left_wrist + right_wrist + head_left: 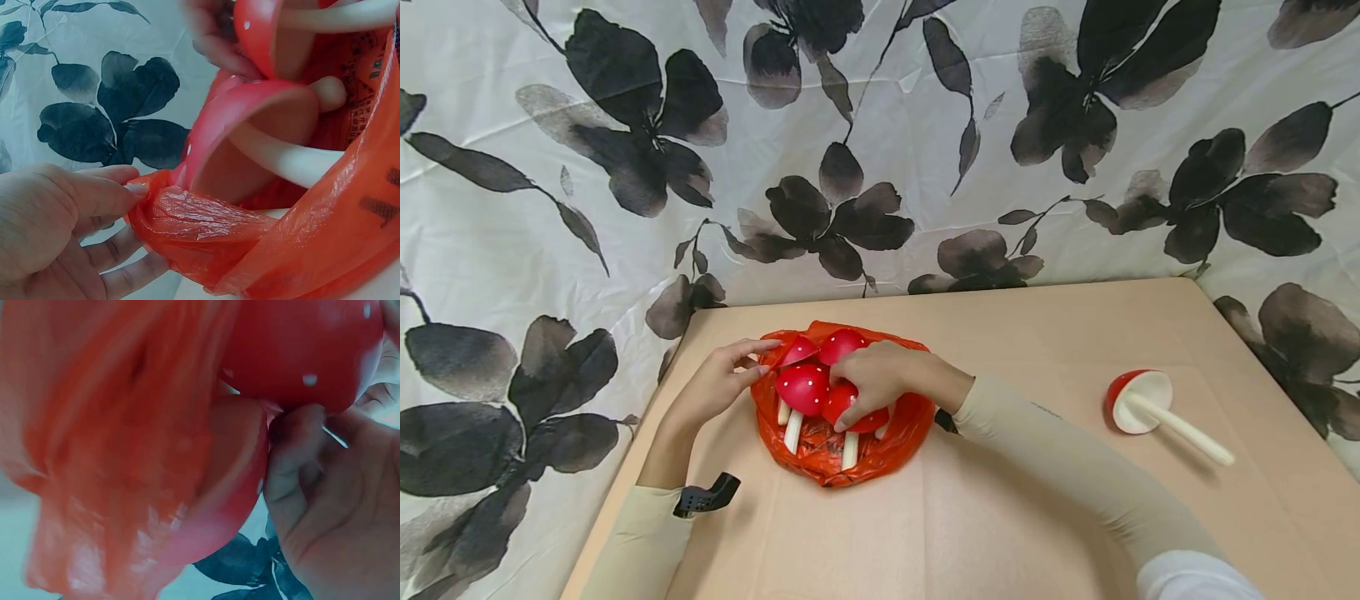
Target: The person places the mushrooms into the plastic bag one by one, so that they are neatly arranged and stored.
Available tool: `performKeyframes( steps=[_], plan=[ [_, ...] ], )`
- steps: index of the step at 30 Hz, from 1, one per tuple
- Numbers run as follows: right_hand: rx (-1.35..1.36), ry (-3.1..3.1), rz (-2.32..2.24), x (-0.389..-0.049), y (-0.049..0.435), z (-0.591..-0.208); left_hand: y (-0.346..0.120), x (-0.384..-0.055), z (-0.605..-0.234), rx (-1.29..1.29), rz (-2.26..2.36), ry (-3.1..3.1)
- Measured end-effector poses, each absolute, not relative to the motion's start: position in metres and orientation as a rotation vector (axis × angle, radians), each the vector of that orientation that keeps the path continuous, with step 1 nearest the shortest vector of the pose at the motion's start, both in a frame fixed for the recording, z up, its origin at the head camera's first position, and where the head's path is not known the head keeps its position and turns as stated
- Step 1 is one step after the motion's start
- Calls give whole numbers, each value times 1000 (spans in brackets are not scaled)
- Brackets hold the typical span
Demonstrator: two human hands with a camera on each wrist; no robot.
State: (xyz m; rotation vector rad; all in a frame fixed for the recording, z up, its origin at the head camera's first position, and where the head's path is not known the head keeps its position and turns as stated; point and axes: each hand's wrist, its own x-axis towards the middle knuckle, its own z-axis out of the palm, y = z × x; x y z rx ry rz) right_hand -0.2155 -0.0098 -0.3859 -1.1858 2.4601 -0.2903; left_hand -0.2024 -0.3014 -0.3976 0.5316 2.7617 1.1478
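A red plastic bag (917,433) lies with its mouth spread wide. In it are several toy mushrooms, with red white-dotted caps and pale stems; one red cap (802,387) faces up at the middle. My left hand (718,383) pinches the bag's left edge between thumb and finger; in the left wrist view the gathered plastic (200,212) bunches beside the thumb. Over the bag's right half, my right hand (880,375) grips a mushroom (859,419) by its cap, thumb and fingers on either side. The right wrist view shows fingers against a red cap (300,356).
A single toy mushroom (1187,429) lies on its side at the right of the light wooden table (1000,517), stem toward the front right. White cloth with dark flowers (925,150) hangs behind the table and on both sides.
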Motion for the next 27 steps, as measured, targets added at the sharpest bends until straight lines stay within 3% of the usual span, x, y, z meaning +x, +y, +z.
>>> performKeyframes(
  steps=[8, 27],
  plan=[
    [-1204, 2423, -158, -213, -15, -386, -304, -203, -399, 530, 1164, 2755],
    [-1191, 2462, -368, -217, 1, -387, -304, -205, -399, 517, 1174, 2741]
  ],
)
